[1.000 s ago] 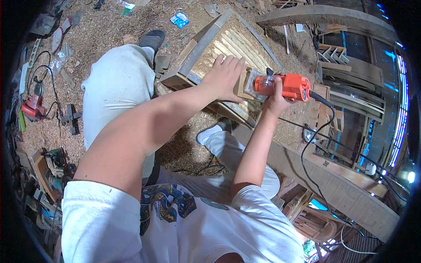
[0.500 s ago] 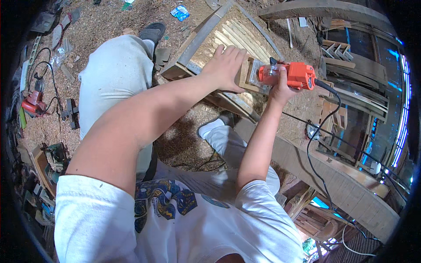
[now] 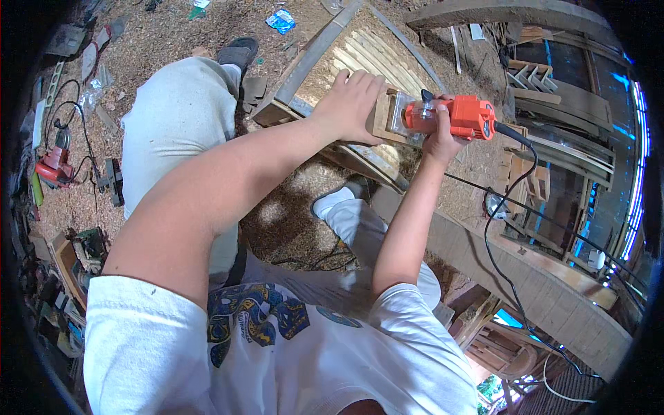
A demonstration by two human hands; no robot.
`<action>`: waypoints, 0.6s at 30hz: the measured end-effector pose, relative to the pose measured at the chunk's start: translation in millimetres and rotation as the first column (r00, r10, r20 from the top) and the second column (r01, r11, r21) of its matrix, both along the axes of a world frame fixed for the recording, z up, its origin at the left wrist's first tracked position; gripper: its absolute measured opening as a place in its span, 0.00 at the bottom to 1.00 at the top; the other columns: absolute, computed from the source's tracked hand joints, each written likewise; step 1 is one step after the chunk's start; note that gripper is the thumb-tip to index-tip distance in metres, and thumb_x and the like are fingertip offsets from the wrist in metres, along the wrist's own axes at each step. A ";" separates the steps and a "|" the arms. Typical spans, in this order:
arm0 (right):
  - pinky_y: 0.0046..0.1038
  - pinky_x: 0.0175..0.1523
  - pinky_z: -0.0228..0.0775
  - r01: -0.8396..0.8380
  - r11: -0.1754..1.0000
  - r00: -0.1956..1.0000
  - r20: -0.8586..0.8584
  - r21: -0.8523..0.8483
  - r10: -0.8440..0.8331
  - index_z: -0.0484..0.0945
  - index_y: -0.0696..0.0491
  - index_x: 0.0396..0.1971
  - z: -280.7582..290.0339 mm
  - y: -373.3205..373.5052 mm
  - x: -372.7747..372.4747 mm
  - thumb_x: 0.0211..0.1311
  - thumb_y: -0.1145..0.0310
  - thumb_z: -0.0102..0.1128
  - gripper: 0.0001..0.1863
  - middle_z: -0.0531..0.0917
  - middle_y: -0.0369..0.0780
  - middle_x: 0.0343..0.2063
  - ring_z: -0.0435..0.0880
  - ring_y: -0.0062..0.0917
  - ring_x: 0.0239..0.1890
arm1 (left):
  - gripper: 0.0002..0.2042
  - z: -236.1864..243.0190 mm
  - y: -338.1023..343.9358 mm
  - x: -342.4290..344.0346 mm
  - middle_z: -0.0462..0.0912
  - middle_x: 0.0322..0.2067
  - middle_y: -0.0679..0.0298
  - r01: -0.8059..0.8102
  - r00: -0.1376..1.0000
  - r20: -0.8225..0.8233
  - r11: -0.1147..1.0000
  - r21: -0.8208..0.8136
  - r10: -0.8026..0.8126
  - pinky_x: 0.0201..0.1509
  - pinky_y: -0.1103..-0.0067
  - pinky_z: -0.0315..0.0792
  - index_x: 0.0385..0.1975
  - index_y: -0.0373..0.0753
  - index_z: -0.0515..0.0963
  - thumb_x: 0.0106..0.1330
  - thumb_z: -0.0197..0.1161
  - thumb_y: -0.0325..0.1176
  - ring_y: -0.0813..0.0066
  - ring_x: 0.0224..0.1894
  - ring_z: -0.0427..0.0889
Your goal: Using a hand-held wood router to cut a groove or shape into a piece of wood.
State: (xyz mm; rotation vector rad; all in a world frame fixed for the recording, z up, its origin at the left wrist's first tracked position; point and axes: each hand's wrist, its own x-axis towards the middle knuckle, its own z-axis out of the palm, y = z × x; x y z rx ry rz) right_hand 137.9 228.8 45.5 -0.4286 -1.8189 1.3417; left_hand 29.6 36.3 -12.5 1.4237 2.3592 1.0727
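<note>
My right hand point(image 3: 443, 140) is wrapped around an orange trim router point(image 3: 470, 117) with a clear base and a black knob. The router lies sideways, its base against a small light-brown wooden frame point(image 3: 381, 115). My left hand point(image 3: 348, 109) spans the near end of that frame, its thumb at the lower edge and its fingers along the upper side. Both sit over a box-like wooden bench point(image 3: 325, 38) with thin pale wooden strips point(image 3: 377, 59) on its top. The router's bit and the palm side of my left hand are hidden.
A black cord point(image 3: 512, 207) runs from the router down past a long plank point(image 3: 526, 290) at right. Sawdust covers the ground. A red power tool point(image 3: 54, 166) lies far left. Stacked wood pieces point(image 3: 567, 152) stand at right, and a blue packet point(image 3: 281, 21) lies beyond the bench.
The whole view has shifted very slightly left. Both hands, the router and the wooden frame keep the same hold and placement.
</note>
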 end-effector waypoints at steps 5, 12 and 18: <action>0.36 0.53 0.83 0.013 1.000 0.999 -0.032 -0.023 -0.014 0.75 0.57 0.52 -0.8 2.7 0.1 0.55 0.85 0.73 0.24 0.87 0.44 0.42 0.89 0.31 0.43 | 0.60 -4.1 2.1 2.2 0.72 0.63 0.50 -0.024 1.000 -0.019 0.999 0.025 0.024 0.77 0.55 0.54 0.70 0.31 0.63 0.41 0.82 0.64 0.52 0.71 0.67; 0.36 0.54 0.83 0.014 0.999 0.997 -0.077 -0.048 -0.017 0.75 0.57 0.53 -3.2 0.9 3.8 0.56 0.84 0.74 0.25 0.87 0.44 0.42 0.88 0.31 0.43 | 0.60 -3.8 4.0 2.4 0.72 0.63 0.51 -0.027 0.999 -0.028 1.000 -0.007 0.027 0.77 0.54 0.54 0.71 0.31 0.62 0.41 0.82 0.65 0.53 0.71 0.67; 0.39 0.59 0.79 0.027 0.999 1.000 -0.005 -0.037 -0.027 0.76 0.58 0.53 -2.0 -5.8 10.4 0.57 0.80 0.72 0.23 0.85 0.44 0.46 0.86 0.32 0.47 | 0.60 -1.5 3.2 1.3 0.72 0.62 0.52 -0.018 0.999 -0.028 1.000 -0.021 0.017 0.76 0.54 0.55 0.71 0.32 0.62 0.42 0.81 0.66 0.54 0.70 0.68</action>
